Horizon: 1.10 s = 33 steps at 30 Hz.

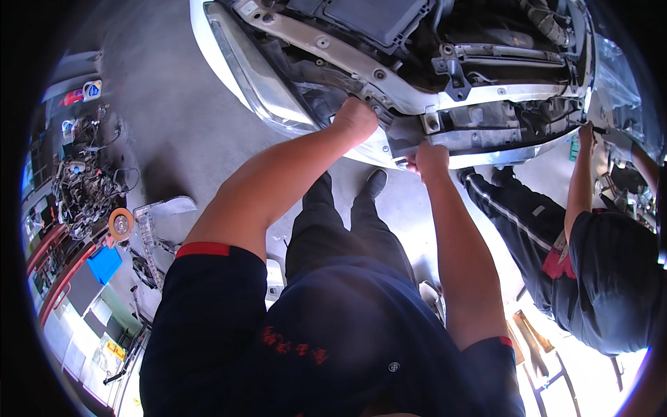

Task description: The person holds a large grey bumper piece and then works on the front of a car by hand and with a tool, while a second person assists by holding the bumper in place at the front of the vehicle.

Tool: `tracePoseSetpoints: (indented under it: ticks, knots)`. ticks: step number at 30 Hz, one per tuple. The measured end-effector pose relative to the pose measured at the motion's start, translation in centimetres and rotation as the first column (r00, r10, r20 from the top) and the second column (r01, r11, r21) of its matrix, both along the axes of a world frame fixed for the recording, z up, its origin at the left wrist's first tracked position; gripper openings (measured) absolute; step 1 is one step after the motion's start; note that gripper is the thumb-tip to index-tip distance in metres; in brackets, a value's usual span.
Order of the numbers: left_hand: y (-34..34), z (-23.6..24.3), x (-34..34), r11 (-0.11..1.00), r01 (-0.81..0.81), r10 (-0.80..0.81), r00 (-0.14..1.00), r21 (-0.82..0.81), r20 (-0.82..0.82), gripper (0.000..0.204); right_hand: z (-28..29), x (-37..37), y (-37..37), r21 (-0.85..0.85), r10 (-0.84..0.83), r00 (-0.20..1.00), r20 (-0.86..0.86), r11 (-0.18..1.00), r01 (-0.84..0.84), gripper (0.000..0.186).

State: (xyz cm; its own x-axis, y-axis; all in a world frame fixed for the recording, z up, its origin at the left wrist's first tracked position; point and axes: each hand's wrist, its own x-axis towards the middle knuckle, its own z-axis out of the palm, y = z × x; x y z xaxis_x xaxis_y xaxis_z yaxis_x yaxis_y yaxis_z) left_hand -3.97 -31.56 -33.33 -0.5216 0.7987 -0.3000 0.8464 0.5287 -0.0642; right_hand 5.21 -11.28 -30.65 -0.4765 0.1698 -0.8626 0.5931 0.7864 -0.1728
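The person's dark shirt (333,333) fills the near part of the view, with the legs (326,229) below it and the shoes close under the car. Both forearms reach to the car's front, where the white bumper (479,160) runs along its lower edge. The right hand (433,160) is at the bumper's upper edge, its fingers bent; whether they grip cannot be told. The left hand (356,119) is balled beside the inner end of the headlight (267,76), close to the metal crossbar (347,59), which lies just above both hands. To the right stands a co-worker (611,278), one hand (588,133) at the bumper's far end. Beyond the crossbar are a dark box (379,17) and a ribbed hose (545,21). Off to the left, well apart on the floor (167,104), are a long metal part (163,206), a round disc (121,224), a blue box (104,263), a heap of wires and parts (80,187) and a bottle (92,90).

The left fingers are hidden behind the hand, so their state cannot be told. The car is cut off at the top, and glare washes out the lower right.
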Motion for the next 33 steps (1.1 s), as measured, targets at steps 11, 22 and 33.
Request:
tracePoseSetpoints:
  ticks: [11, 22, 33]
  knots:
    - [-0.7, 0.3, -0.8, 0.994, 0.096, -0.090, 0.990, -0.051, 0.109, 0.015, 2.2, 0.4, 0.4, 0.568, 0.822, 0.546, -0.162, 0.530, -0.630, 0.012]
    - [-1.0, -0.5, 0.1, 0.978, -0.204, 0.199, 0.972, 0.029, 0.129, 0.017, 4.5, -0.5, 0.5, 0.584, 0.862, 0.472, -0.182, 0.481, -0.654, 0.012]
    - [0.9, -0.6, -1.1, 0.962, 0.209, -0.221, 0.974, -0.173, -0.054, 0.013, 3.0, -0.4, 16.5, 0.148, -0.059, 0.946, -0.318, 0.983, 0.111, 0.040]
